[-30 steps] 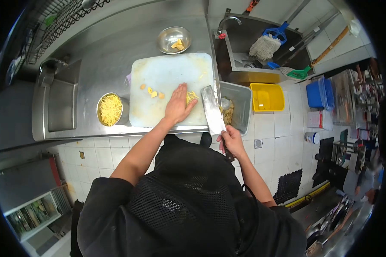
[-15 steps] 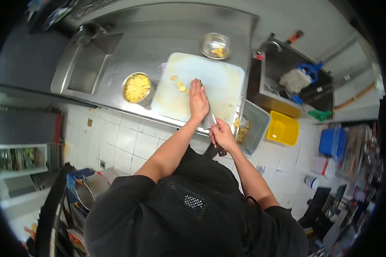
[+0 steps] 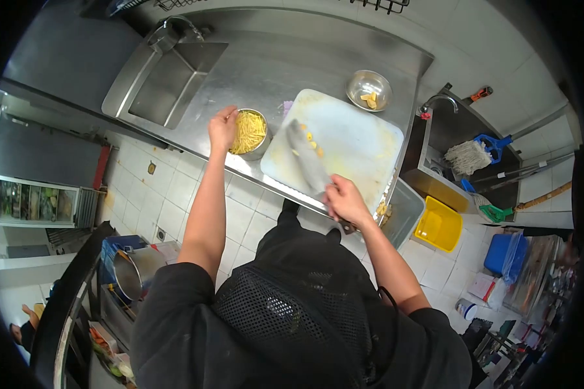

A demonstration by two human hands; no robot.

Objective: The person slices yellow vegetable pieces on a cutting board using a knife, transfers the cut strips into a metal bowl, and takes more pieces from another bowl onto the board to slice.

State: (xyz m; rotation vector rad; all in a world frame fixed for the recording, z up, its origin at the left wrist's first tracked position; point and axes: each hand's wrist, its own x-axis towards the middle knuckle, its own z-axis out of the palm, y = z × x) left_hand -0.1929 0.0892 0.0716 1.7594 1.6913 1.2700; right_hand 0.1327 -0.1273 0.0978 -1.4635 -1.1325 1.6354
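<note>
L hand (image 3: 222, 131) now @pot (image 3: 261, 150), cleaver (image 3: 307, 157) blurry

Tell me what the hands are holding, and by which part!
The right hand holds a big cleaver by its dark handle. The left hand is at the rim of the metal tub of yellow strips; I can't tell if it grips.

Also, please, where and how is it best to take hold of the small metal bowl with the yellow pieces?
I would pinch the bowl by its rim on the right, coming from above: it is open, round and upright, with bare counter on that side, while its near edge is close to the cutting board. The rim should also keep fingers off the yellow pieces inside.
</note>
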